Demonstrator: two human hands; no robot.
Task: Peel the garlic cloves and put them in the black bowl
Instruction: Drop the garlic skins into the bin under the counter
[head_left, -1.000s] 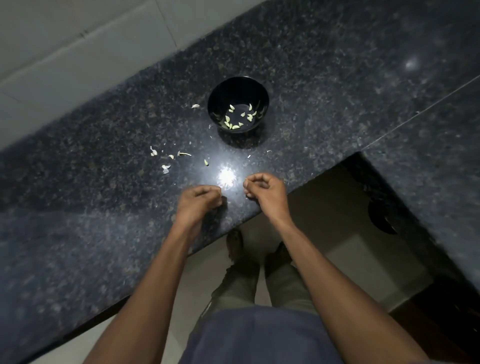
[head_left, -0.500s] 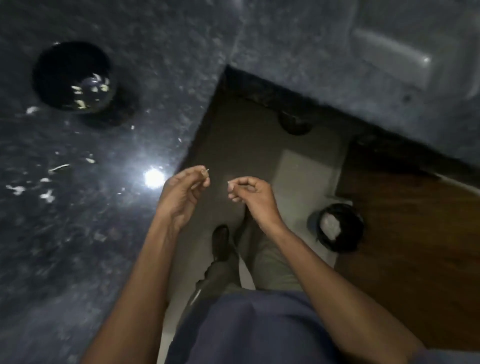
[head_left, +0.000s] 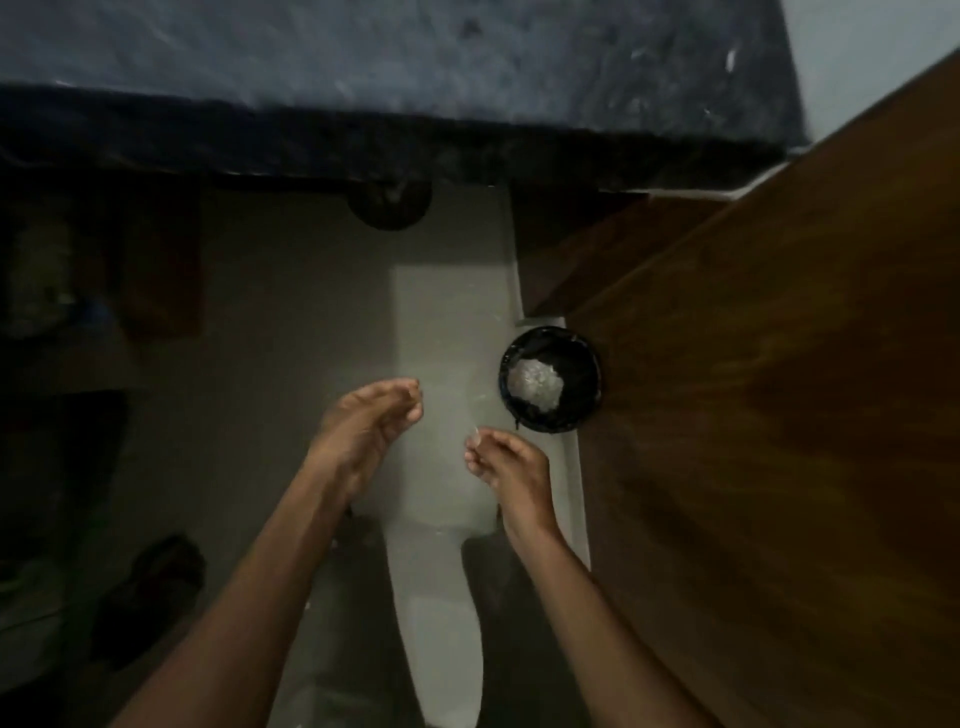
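Note:
The black bowl and the garlic cloves are out of view. My left hand (head_left: 366, 423) hovers over the floor with its fingers loosely curled and the thumb apart from them; blur hides whether anything lies inside. To its right, my right hand (head_left: 511, 465) pinches a small pale scrap of garlic peel (head_left: 474, 430) between thumb and fingertips. It is just left of and slightly nearer than a round black bin (head_left: 582, 410) on the floor, which holds a heap of whitish peels (head_left: 535, 387).
The dark granite counter (head_left: 415, 62) runs across the top, its edge in shadow. A brown wooden panel (head_left: 779, 415) fills the right side, touching the bin. A pale floor tile (head_left: 447, 312) lies below my hands. Dark shoes (head_left: 156, 587) sit at the lower left.
The view has swung right, from the counter and bowl down to the floor. Both hands have moved off the counter toward the bin, and my left fingers have loosened from their pinch.

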